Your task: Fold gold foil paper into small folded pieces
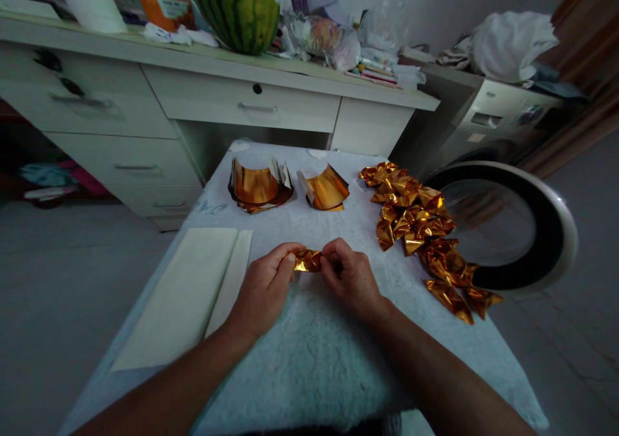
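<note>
Between my two hands, over the middle of the cloth-covered table (309,352), is a small folded piece of gold foil paper (308,261). Its left end is pinched by my left hand (265,287), thumb on top. My right hand (351,278) grips the other end with fingers curled in. Beyond them stand two stacks of curved foil sheets, a larger stack (256,186) on the left and a smaller stack (327,188) beside it. Crumpled-looking folded gold foil pieces (416,220) lie in a long heap along the right side.
Pale folded paper (178,294) lies left of my hands. Behind the table is a white desk (242,94) with drawers, bearing a cut watermelon (236,13) and plastic bags. At right, a washing machine's open round door (556,229) stands against the table's edge.
</note>
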{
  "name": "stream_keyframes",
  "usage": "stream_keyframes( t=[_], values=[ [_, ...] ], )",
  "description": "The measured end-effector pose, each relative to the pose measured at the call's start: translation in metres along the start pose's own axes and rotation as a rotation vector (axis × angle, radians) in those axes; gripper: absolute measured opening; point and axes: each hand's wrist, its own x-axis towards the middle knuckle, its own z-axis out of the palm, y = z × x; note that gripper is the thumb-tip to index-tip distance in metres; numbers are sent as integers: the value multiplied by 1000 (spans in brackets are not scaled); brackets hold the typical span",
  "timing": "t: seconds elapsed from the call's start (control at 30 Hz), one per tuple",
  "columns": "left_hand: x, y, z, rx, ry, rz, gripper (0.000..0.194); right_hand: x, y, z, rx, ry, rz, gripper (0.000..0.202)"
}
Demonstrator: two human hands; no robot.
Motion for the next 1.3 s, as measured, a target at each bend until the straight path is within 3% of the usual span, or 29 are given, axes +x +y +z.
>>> stream_keyframes(
  t=[0.33,0.53,0.8,0.97,1.3],
  values=[
    [-2,-2,2,19,-96,110,34,3,-2,-4,45,95,40,6],
    [0,-6,1,-78,-33,25,35,1,-1,0,25,54,-11,3],
    [-5,-1,0,-133,-7,32,34,-1,-3,2,18,26,-19,1],
    [-3,0,0,-63,50,53,32,-2,-5,-1,48,18,-34,2],
    [-1,2,0,-28,25,39,38,-1,-3,-1,87,14,-47,2]
  ],
)
